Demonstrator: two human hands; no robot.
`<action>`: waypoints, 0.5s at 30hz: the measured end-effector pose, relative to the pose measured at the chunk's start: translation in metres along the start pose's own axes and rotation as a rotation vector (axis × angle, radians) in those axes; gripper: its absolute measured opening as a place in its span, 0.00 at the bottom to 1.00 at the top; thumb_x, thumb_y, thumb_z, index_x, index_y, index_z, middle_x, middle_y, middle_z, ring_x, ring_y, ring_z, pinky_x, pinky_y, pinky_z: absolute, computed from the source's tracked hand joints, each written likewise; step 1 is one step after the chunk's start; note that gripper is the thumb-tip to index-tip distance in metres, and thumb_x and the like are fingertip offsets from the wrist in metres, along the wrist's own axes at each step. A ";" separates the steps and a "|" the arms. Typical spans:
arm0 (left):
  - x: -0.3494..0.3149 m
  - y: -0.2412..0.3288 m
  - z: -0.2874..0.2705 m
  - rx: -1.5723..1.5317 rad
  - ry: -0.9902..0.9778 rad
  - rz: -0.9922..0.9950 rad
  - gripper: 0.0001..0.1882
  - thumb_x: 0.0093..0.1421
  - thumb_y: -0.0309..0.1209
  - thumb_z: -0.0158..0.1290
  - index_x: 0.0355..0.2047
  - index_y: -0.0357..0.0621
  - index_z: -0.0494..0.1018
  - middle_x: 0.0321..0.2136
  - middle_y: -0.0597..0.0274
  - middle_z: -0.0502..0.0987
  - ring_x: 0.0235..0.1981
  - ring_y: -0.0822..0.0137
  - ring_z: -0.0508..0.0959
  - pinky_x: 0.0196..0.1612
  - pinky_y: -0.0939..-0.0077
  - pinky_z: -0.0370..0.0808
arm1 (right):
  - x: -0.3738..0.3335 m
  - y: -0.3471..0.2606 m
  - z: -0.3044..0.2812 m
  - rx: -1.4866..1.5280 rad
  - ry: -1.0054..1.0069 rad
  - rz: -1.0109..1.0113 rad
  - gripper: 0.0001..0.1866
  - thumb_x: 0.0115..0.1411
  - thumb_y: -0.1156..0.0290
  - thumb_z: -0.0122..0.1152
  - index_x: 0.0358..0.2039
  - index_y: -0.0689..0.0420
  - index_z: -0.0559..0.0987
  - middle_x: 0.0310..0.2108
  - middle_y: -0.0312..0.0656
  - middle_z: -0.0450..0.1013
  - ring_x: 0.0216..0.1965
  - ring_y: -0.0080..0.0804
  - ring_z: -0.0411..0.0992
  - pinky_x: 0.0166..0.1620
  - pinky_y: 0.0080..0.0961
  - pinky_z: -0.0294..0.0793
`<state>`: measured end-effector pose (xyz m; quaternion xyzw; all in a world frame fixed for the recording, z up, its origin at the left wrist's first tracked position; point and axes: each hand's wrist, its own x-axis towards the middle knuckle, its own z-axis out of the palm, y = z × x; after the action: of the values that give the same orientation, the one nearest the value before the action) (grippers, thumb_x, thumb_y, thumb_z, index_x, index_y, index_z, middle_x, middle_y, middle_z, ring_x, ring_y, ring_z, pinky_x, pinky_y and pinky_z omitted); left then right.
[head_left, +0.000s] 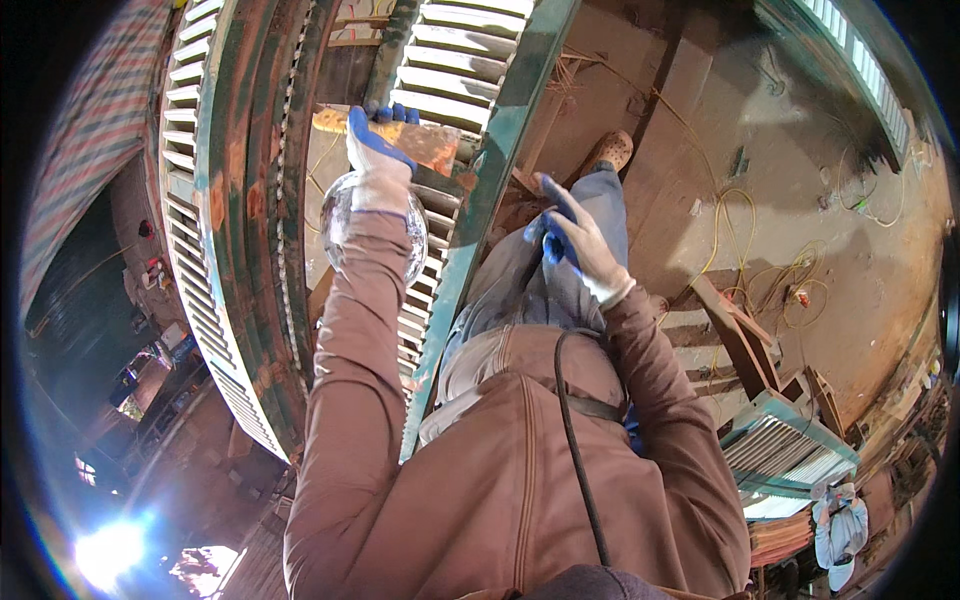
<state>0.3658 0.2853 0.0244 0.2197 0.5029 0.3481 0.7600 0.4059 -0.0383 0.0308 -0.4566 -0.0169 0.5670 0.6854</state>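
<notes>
My left hand, in a white glove with blue coating, is closed over the edge of a worn yellow-brown wooden piece. This piece lies across the gap beside a louvered shutter panel with a green frame. Under my left wrist is a round, clear, shiny thing, partly hidden by my sleeve; its kind cannot be made out. My right hand, gloved the same way, hovers over my leg with nothing in it. Its index finger is stretched out and the others are slightly bent.
More louvered panels stand at the left and far right. A smaller louvered panel and wooden boards lie at the lower right. Yellow cable loops across the dusty floor. A person is at the lower right edge.
</notes>
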 end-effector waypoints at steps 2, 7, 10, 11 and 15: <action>0.033 0.005 -0.015 0.093 -0.059 -0.091 0.15 0.67 0.47 0.46 0.36 0.49 0.68 0.32 0.58 0.74 0.36 0.53 0.75 0.46 0.43 0.74 | 0.012 0.020 -0.006 -0.054 0.068 0.052 0.31 0.70 0.71 0.47 0.72 0.48 0.57 0.31 0.36 0.78 0.23 0.14 0.66 0.26 0.13 0.66; 0.073 -0.016 -0.025 0.183 -0.011 -0.252 0.16 0.67 0.47 0.45 0.39 0.48 0.70 0.41 0.51 0.79 0.42 0.47 0.77 0.51 0.36 0.71 | 0.040 0.070 -0.010 -0.591 0.176 -0.167 0.32 0.66 0.71 0.51 0.71 0.42 0.60 0.35 0.41 0.79 0.27 0.28 0.74 0.31 0.27 0.73; 0.085 -0.023 -0.034 0.280 -0.119 -0.158 0.16 0.68 0.47 0.46 0.43 0.48 0.69 0.45 0.48 0.79 0.43 0.47 0.78 0.52 0.36 0.73 | 0.053 0.093 -0.005 -1.013 0.256 -0.505 0.35 0.63 0.69 0.55 0.70 0.45 0.60 0.40 0.44 0.79 0.33 0.41 0.78 0.36 0.37 0.76; 0.087 -0.023 -0.032 0.311 -0.126 -0.143 0.16 0.67 0.45 0.48 0.45 0.47 0.69 0.43 0.50 0.78 0.42 0.48 0.79 0.51 0.42 0.75 | 0.055 0.093 -0.002 -1.105 0.278 -0.511 0.35 0.63 0.68 0.55 0.70 0.47 0.59 0.40 0.45 0.79 0.34 0.41 0.78 0.36 0.37 0.77; 0.078 -0.031 -0.026 0.298 -0.092 -0.099 0.12 0.63 0.40 0.50 0.37 0.45 0.73 0.34 0.59 0.78 0.34 0.59 0.79 0.42 0.57 0.78 | 0.054 0.097 0.019 -1.366 0.317 -0.327 0.36 0.61 0.69 0.55 0.69 0.54 0.59 0.35 0.45 0.78 0.32 0.43 0.78 0.34 0.41 0.77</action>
<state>0.3711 0.3232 -0.0546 0.3208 0.5240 0.2213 0.7573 0.3408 0.0107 -0.0475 -0.8518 -0.3362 0.2470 0.3170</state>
